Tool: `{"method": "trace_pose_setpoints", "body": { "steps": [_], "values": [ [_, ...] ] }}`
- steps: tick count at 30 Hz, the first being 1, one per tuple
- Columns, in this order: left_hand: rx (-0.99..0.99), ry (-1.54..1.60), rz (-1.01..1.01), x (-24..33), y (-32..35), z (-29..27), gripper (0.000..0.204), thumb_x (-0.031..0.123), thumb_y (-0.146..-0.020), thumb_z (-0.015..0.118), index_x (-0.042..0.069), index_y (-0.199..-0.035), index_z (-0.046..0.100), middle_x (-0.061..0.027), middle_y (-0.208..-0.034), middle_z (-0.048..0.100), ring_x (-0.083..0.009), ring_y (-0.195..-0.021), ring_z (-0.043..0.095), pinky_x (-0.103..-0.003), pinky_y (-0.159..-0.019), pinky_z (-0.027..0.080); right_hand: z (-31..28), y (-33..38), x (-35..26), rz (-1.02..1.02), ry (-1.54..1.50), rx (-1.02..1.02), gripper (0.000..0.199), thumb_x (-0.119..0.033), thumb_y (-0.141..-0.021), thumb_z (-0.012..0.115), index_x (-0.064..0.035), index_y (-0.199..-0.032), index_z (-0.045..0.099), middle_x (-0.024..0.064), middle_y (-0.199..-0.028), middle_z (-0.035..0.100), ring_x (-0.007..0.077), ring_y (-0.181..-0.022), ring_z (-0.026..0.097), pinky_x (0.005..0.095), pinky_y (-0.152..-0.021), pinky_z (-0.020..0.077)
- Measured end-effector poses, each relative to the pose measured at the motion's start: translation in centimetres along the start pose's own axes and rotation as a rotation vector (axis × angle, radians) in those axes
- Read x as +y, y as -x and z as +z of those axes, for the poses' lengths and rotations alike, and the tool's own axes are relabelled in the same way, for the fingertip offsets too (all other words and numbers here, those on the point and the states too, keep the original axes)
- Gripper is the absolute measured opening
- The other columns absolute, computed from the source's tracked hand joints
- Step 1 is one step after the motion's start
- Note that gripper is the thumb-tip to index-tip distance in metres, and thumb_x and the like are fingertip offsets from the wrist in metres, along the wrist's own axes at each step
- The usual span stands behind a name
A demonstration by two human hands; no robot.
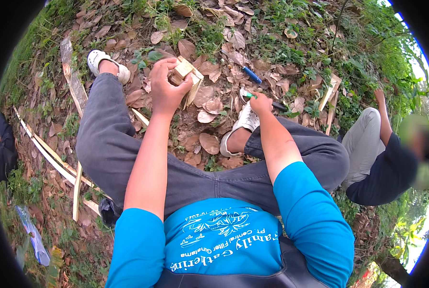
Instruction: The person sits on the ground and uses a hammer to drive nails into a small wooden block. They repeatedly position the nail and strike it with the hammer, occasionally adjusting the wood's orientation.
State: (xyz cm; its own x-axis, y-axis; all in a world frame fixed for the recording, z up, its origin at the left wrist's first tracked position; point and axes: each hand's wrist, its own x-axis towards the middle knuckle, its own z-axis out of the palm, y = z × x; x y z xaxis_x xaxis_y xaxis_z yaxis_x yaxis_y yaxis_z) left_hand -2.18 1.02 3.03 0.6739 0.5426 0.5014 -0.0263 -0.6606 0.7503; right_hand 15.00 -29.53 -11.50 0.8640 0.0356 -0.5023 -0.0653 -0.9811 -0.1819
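The left hand [165, 89] held a wooden block [184, 72], fingers curled tight around it. The right hand [261, 103] gripped a green-tipped tool [249, 95] just above the shoe [243, 122].

The left hand [165, 89] covered much of the wooden block [185, 72], the right hand [261, 103] hid most of its green-handled tool [249, 96], and the co-worker's face [416, 139] was blurred.

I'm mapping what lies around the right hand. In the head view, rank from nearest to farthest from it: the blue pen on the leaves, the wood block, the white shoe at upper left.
From the right hand:
1. Blue pen, just above it on the leaves.
2. Wood block, to its left, held in the left hand.
3. White shoe, far upper left.
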Motion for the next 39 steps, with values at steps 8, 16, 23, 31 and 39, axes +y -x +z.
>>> {"method": "trace_pose_setpoints", "body": {
  "steps": [8, 16, 23, 31, 39],
  "values": [
    [-0.073, 0.043, -0.085, 0.0, 0.4, 0.1, 0.042, 0.017, -0.076, 0.080, 0.005, -0.107, 0.054, -0.0203, -0.140, 0.059, -0.0361, -0.126, 0.059, -0.045, -0.105, 0.046, -0.9, 0.1, -1.1, -0.152, 0.211, 0.050, 0.051, -0.046, -0.080, 0.071, -0.0314, -0.128, 0.069, 0.0034, -0.137, 0.058, 0.0344, -0.131, 0.048, 0.0539, -0.108, 0.0396],
    [-0.129, 0.220, -0.240, -0.5, 0.9, -0.1, 0.043, 0.023, -0.084, 0.084, 0.006, -0.114, 0.059, -0.0150, -0.135, 0.062, -0.0264, -0.123, 0.059, -0.038, -0.106, 0.043, -0.9, 0.7, -2.7, -0.217, 0.233, 0.225, 0.034, -0.023, -0.079, 0.079, -0.0185, -0.112, 0.070, 0.0024, -0.120, 0.068, 0.0280, -0.114, 0.062, 0.0453, -0.098, 0.0476],
    [-0.289, 0.232, -0.278, 0.2, 0.5, -0.8, 0.040, 0.022, -0.081, 0.086, 0.005, -0.109, 0.063, -0.0096, -0.117, 0.068, -0.0224, -0.112, 0.062, -0.036, -0.101, 0.046, -4.5, -2.6, -4.3, -0.382, -0.169, 0.535, 0.041, -0.027, -0.089, 0.072, -0.0094, -0.126, 0.067, 0.0181, -0.112, 0.073, 0.0387, -0.106, 0.068, 0.0452, -0.092, 0.0525],
    [-0.347, 0.211, -0.051, 2.1, -0.6, 1.2, 0.045, 0.019, -0.072, 0.087, 0.001, -0.106, 0.066, -0.0154, -0.122, 0.067, -0.0317, -0.117, 0.064, -0.039, -0.101, 0.050, -17.1, -1.6, -11.5, -0.582, -0.651, 0.515, 0.033, -0.030, -0.096, 0.066, -0.0069, -0.119, 0.072, 0.0122, -0.092, 0.074, 0.0225, -0.082, 0.070, 0.0370, -0.080, 0.0551],
    [-0.442, 0.086, 0.129, 1.2, -0.4, 1.4, 0.050, 0.018, -0.083, 0.081, 0.002, -0.123, 0.055, -0.0198, -0.131, 0.059, -0.0377, -0.124, 0.058, -0.042, -0.104, 0.048, -26.9, 15.7, -10.9, -0.699, -1.284, 0.107, 0.041, -0.033, -0.108, 0.052, 0.0015, -0.130, 0.061, 0.0062, -0.085, 0.067, 0.0140, -0.069, 0.066, 0.0293, -0.066, 0.0575]
  ]
}}
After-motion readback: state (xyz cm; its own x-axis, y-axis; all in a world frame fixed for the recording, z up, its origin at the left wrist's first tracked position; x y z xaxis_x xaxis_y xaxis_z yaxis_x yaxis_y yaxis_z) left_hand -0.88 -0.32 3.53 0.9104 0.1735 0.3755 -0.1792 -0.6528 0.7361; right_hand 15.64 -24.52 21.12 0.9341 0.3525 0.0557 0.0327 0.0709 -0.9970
